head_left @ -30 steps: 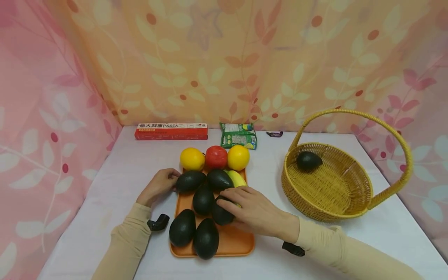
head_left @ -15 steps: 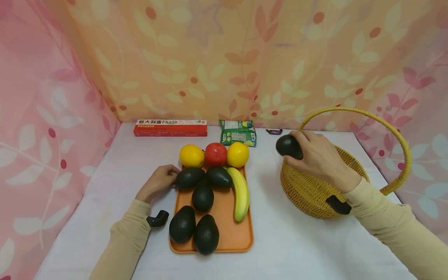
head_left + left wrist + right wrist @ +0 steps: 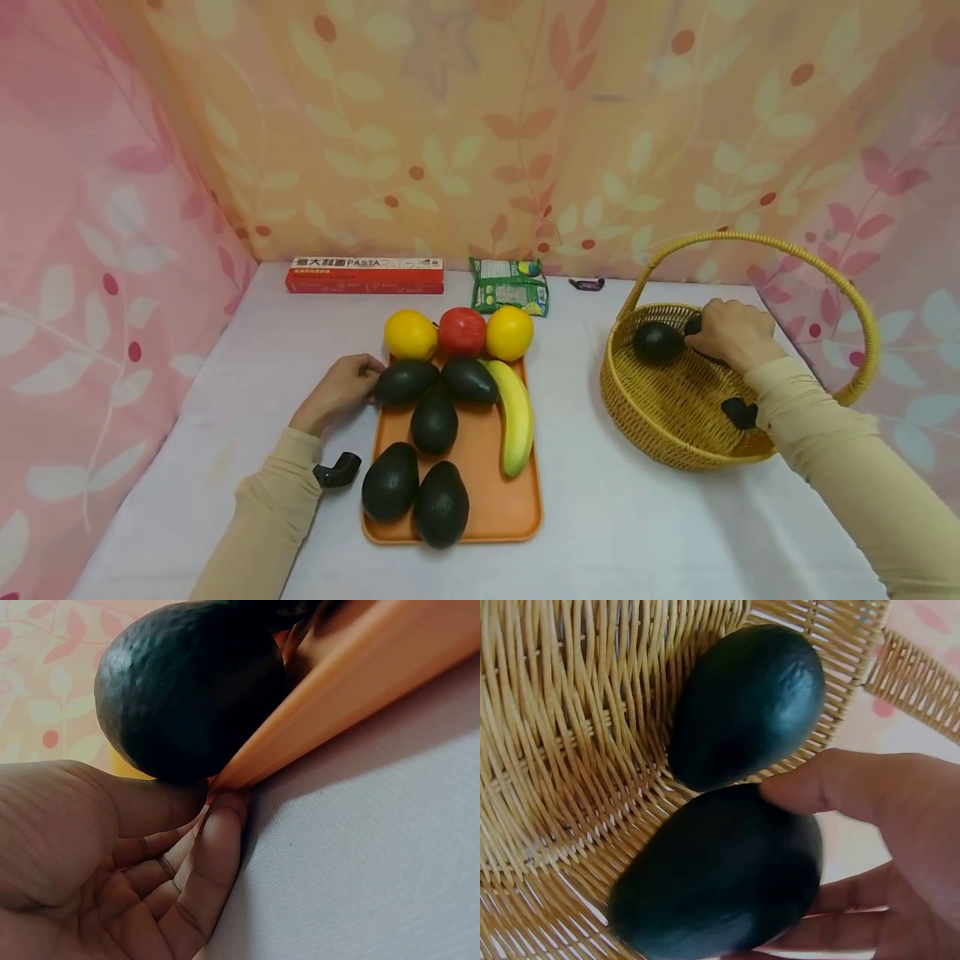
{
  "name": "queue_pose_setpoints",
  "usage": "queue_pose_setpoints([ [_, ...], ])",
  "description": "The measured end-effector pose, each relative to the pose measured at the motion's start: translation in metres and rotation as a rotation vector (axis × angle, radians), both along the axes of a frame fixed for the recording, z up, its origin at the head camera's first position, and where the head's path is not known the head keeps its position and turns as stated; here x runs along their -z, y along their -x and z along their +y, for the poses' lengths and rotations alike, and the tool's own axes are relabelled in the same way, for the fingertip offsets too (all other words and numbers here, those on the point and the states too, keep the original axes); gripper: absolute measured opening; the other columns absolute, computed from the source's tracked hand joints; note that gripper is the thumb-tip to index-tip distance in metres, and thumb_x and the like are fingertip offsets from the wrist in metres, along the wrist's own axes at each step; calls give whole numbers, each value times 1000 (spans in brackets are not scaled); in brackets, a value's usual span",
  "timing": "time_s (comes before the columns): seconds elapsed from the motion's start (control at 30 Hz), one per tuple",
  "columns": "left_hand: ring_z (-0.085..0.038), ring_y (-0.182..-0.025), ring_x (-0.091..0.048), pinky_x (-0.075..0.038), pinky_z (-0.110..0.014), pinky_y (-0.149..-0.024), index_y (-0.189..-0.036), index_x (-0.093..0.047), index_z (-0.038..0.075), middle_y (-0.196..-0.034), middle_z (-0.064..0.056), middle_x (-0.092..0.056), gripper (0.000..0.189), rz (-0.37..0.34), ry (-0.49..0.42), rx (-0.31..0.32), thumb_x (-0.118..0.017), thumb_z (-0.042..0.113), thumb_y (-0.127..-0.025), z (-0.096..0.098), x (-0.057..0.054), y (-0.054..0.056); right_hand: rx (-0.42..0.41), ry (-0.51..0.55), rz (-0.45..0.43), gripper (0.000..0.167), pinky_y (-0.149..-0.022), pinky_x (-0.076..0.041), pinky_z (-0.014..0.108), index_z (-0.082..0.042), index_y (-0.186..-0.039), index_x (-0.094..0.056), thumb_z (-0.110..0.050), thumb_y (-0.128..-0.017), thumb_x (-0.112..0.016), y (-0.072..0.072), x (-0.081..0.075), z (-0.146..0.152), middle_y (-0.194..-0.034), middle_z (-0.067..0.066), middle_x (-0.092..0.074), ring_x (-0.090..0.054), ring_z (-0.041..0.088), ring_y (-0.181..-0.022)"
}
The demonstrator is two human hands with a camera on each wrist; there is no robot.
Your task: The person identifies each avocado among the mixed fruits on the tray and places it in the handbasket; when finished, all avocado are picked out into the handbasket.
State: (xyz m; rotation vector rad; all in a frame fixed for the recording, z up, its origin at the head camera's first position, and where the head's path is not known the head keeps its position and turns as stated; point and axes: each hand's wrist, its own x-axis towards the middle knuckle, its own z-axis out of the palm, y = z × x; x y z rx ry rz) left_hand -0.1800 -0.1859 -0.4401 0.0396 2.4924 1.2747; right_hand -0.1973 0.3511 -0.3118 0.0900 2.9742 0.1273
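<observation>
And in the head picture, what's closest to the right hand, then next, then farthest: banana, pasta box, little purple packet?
1. Purple packet, left of the basket
2. Banana, on the right of the tray
3. Pasta box, far back left

Avocados [image 3: 434, 423] are near-black green, tray [image 3: 498, 512] orange, banana [image 3: 515, 421] yellow, basket [image 3: 648, 429] golden-tan weave. Round fruits [image 3: 461, 332]: one red, two yellow; pasta box [image 3: 365, 276] red and white, packets [image 3: 511, 287] green. Desk cover [image 3: 600, 533] white, sleeves [image 3: 832, 446] beige, curtains [image 3: 480, 150] peach and pink, leaf print.
</observation>
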Motion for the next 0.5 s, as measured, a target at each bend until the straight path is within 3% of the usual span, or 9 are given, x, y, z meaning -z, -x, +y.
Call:
queue_pose_setpoints([
  [0.2, -20, -77, -58, -48, -26, -73, -115, -61, -3, -93, -13, -65, 28, -14, -3, -7, -50, 13, -94, -3, 2, -3, -14, 30, -75, 32, -57, -50, 53, 0, -79, -64, -32, -77, -66, 7, 12, 2, -96, 34, -64, -63, 48, -79],
  [0.5, -19, -77, -58, -48, -25, -71, -114, -61, -3, -93, -13, -65, 28, 13, -4, 5, -49, 11, -93, 0, 0, -1, -27, 50, -89, 36, -57, -50, 50, 6, -88, -67, -28, -76, -70, 8, 21, 9, -99, 38, -63, -62, 45, -76],
])
